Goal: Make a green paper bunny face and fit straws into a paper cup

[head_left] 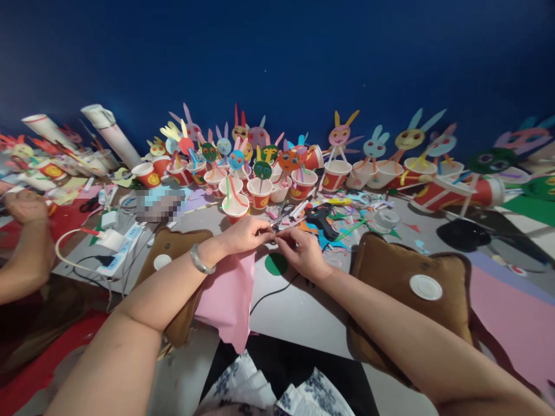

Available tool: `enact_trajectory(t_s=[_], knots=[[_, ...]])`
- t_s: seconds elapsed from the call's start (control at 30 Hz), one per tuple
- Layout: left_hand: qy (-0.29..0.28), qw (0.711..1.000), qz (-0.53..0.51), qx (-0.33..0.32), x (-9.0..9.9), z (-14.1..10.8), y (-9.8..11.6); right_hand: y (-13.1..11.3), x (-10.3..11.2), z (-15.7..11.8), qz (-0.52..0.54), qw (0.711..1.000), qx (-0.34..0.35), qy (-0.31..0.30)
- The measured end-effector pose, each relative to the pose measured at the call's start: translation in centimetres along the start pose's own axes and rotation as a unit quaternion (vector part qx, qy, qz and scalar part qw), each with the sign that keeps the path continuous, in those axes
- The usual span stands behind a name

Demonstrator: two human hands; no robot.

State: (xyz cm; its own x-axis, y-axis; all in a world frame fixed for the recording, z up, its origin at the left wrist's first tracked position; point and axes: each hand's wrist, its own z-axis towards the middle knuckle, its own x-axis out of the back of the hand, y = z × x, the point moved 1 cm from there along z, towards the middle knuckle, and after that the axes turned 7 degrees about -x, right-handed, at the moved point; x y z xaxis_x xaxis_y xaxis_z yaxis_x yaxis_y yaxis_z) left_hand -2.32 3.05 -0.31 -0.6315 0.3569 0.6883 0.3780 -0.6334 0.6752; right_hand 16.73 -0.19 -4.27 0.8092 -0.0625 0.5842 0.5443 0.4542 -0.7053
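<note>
Facing each other over the table (303, 323), left hand (248, 234) and right hand (303, 249) bunch their fingertips; whether either grip clamps anything, I cannot tell. Scissors (284, 215) show just beyond, a green circle (276, 264) nearer.

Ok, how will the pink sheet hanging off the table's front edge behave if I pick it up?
The pink sheet is probably floppy, since its lower part bends down past the edge of the table. It looks thin, so likely light for its size. With that overhang, a nudge might slide it off.
</note>
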Motion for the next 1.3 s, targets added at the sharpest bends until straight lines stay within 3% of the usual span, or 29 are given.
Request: enact_trajectory(t_s=[0.37, 0.77, 1.1, 1.3], knots=[[-0.029, 0.999, -0.033, 0.032, 0.6, -0.1, 0.1, 0.2, -0.2, 0.0, -0.002, 1.000, 0.004, -0.015], [-0.043, 0.998, -0.035, 0.024, 0.5, 0.0, -0.4, 0.0, -0.2, -0.1, -0.031, 0.999, 0.014, -0.019], [-0.113, 0.991, -0.064, 0.012, 0.2, -0.1, 0.0, 0.0, 0.0, 0.2, -0.024, 0.999, 0.016, -0.023], [-0.087, 0.994, -0.061, 0.027, 0.3, -0.1, 0.6, -0.1, -0.1, 0.2, -0.004, 0.999, 0.026, -0.025]])
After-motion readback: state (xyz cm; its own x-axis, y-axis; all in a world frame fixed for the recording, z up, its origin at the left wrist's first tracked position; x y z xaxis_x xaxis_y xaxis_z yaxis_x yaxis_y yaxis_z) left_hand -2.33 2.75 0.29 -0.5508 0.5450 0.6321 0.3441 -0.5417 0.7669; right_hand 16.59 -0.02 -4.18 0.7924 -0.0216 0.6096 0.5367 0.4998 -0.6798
